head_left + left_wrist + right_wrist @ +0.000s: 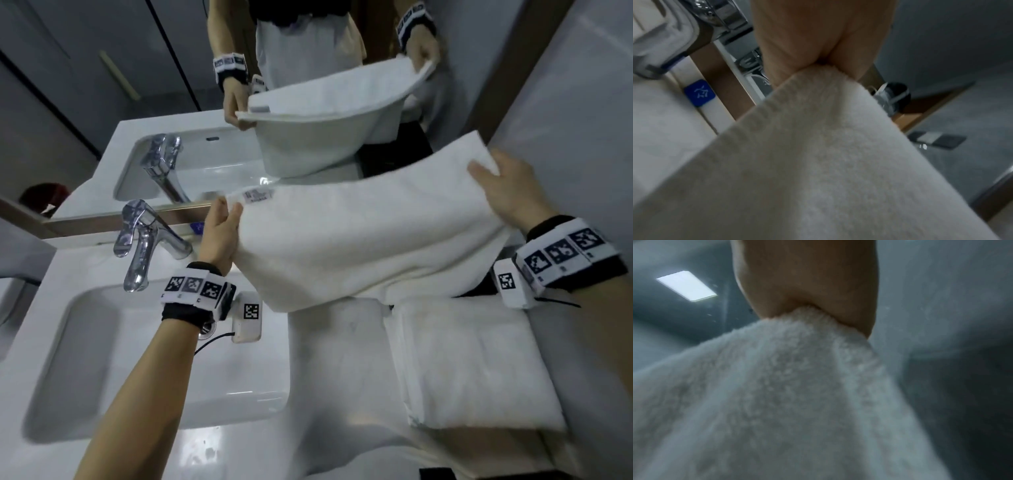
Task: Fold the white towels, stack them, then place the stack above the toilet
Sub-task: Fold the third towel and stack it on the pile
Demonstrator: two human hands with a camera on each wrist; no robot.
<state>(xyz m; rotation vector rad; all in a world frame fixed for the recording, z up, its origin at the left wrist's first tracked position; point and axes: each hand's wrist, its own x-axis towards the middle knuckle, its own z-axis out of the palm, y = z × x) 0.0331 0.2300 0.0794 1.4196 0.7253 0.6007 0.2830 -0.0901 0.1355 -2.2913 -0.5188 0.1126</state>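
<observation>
I have the towel point(359, 240) lifted above the tabletop point(325, 394), stretched between both hands: my left hand point(219, 229) pinches the corner by the label point(257, 195), my right hand point(510, 192) pinches the far upper corner, so each grip is clamped on cloth. The towel's lower edge sags and brushes a folded towel point(472, 363) lying flat on the tabletop's right side, tight against the wall point(582, 102). On the left there is more room: the sink point(68, 359) sits open below my left forearm, and the tap point(144, 240) stands just left of my left hand, near but apart from the towel's edge. Straight ahead the mirror point(102, 102) closes things off just behind the towel's upper edge. The head view gives me that whole layout but not the finger contact. The left wrist view shows the left hand point(813, 40) with thumb and finger closed tight on the towel point(818, 162) corner, plus a blue tag point(699, 92) by the mirror frame that is mostly hidden from above. The right wrist view shows the right hand point(807, 280) nipping a fluffy peak of towel point(787, 402), with a bright ceiling light point(687, 286) behind; the rest is blurred.
</observation>
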